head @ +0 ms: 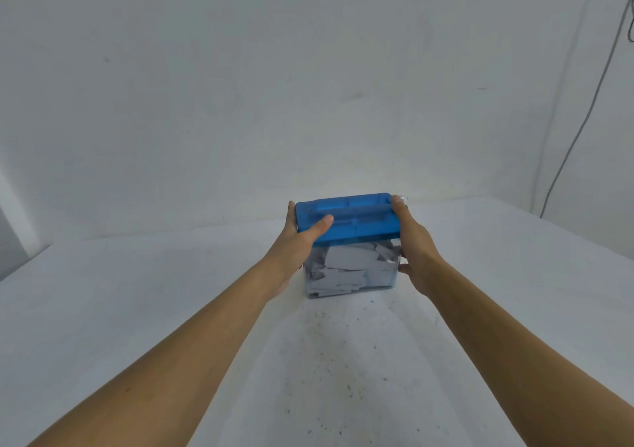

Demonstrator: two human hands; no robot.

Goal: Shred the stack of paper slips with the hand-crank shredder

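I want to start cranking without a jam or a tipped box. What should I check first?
1. Shredder standing flat on the table: ok.
2. Blue lid seated on the clear bin: ok, it looks level.
3. Room in the bin: not ok, paper pieces reach almost to the lid.
4. Steadying hold: ok, left hand holds the left end, thumb on top; right hand holds the right side.
5. Crank free to turn: cannot tell, no handle is plainly visible.
6. Slips ready to feed: cannot tell, none in view.

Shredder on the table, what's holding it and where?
Both hands hold the shredder: the left hand grips the blue lid's left end, the right hand its right side.
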